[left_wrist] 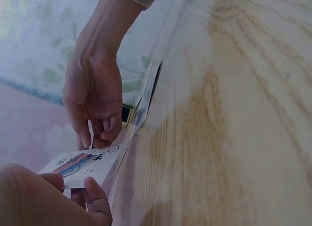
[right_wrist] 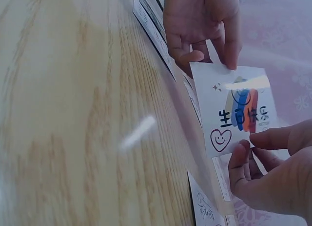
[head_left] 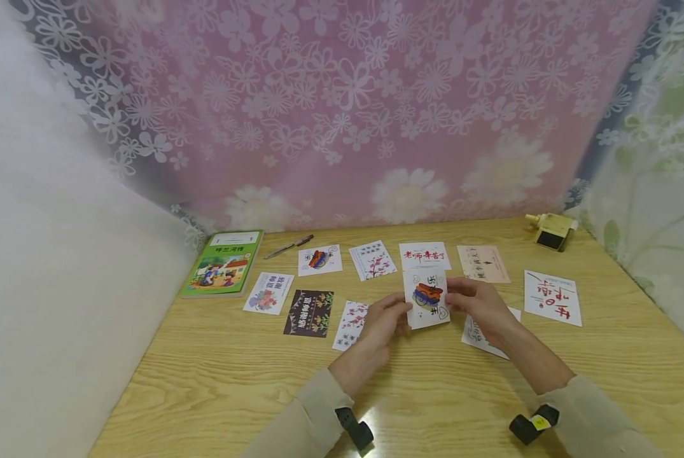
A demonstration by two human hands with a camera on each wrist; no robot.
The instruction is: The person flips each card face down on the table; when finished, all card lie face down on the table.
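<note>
Left hand (head_left: 378, 323) and right hand (head_left: 481, 308) pinch opposite edges of a raised card (head_left: 427, 298), apparently positioning it; laying it flat would call for even lowering.

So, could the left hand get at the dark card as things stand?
Probably yes: nothing covers the dark card, and only a blossom card lies between, though the left hand must likely release the held card first.

Glossy paper card (right_wrist: 236, 109); table (head_left: 204, 388) apparently wood.
</note>
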